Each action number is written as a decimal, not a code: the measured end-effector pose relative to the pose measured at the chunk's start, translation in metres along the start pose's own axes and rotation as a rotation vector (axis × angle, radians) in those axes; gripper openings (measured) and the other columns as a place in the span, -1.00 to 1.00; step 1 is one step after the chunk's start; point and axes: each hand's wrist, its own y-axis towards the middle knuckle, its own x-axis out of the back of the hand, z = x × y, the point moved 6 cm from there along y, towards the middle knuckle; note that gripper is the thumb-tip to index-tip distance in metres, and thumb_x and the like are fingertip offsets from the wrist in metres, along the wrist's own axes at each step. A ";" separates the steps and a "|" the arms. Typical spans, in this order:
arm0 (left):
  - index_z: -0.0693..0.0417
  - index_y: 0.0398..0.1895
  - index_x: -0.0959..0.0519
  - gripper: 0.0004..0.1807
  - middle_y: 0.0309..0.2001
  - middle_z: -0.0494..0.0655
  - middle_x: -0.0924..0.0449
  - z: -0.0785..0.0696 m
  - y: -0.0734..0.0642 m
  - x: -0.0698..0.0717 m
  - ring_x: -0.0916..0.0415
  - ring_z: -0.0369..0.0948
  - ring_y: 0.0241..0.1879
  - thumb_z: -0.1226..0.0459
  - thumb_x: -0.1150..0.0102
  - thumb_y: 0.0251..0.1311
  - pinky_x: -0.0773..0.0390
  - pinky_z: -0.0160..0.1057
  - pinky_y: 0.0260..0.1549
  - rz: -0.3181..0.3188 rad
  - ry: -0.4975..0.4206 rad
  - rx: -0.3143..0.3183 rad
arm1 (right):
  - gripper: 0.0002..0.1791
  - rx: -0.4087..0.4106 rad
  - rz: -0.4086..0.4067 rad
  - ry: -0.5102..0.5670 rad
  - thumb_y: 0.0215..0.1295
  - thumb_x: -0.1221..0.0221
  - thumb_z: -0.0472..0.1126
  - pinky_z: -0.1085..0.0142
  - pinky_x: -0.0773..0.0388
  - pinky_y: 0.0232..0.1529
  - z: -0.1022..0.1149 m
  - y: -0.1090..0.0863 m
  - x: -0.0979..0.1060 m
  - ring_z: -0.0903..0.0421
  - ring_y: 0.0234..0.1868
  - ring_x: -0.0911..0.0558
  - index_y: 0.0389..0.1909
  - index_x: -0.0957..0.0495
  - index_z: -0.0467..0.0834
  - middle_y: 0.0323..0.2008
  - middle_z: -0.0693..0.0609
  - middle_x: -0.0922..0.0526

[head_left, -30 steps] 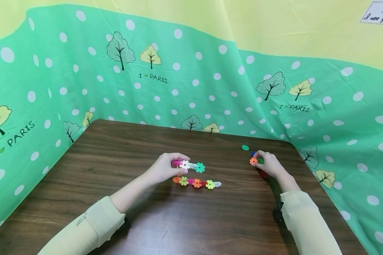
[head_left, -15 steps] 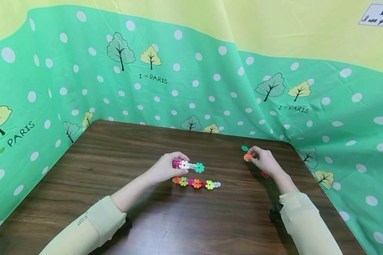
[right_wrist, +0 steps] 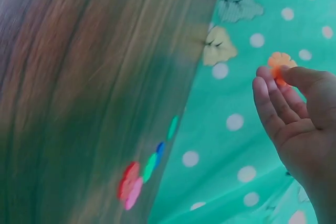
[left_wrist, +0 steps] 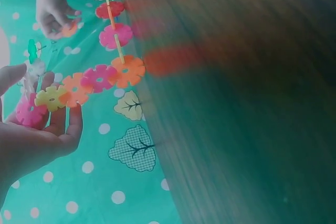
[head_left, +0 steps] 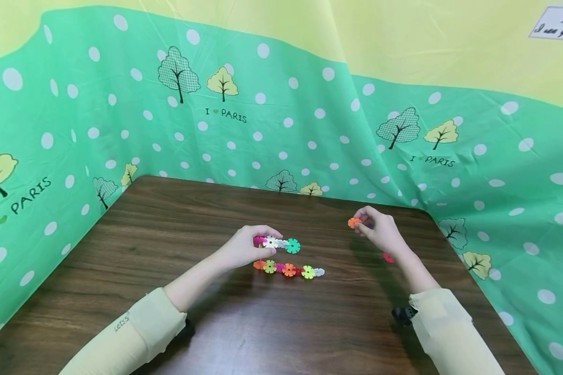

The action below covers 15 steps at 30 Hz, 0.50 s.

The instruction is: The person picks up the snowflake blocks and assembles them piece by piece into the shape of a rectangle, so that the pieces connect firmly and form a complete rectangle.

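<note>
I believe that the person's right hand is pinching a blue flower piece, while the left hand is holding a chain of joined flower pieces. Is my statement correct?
Not quite: the flower piece in the right hand is orange, not blue, as the right wrist view shows. The rest stands: the left hand is holding a chain of joined flower pieces.

Cloth: "PARIS", "I see you"; left sleeve: "Letss"
</note>
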 end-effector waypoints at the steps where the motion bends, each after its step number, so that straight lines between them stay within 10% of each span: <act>1: 0.02 -0.05 -0.61 -0.67 -0.33 -0.15 -0.62 0.000 0.000 0.000 -0.46 -0.27 -0.49 0.34 -0.30 0.06 -0.53 -0.32 -0.52 -0.004 0.007 -0.001 | -0.80 0.007 -0.006 0.008 0.14 -0.26 -0.40 0.37 -0.60 -0.49 0.005 0.000 0.000 -0.08 -0.43 -0.67 -0.23 -0.48 -0.20 -0.45 -0.10 -0.65; 15: 0.05 -0.20 -0.56 -0.77 -0.42 -0.10 -0.56 -0.001 0.002 0.001 -0.41 -0.25 -0.50 0.38 -0.26 0.04 -0.49 -0.29 -0.51 -0.041 0.011 0.004 | -0.84 0.027 -0.085 0.169 0.18 -0.28 -0.26 0.28 -0.62 -0.50 0.058 -0.005 -0.010 0.06 -0.53 -0.64 -0.27 -0.49 -0.11 -0.47 -0.03 -0.67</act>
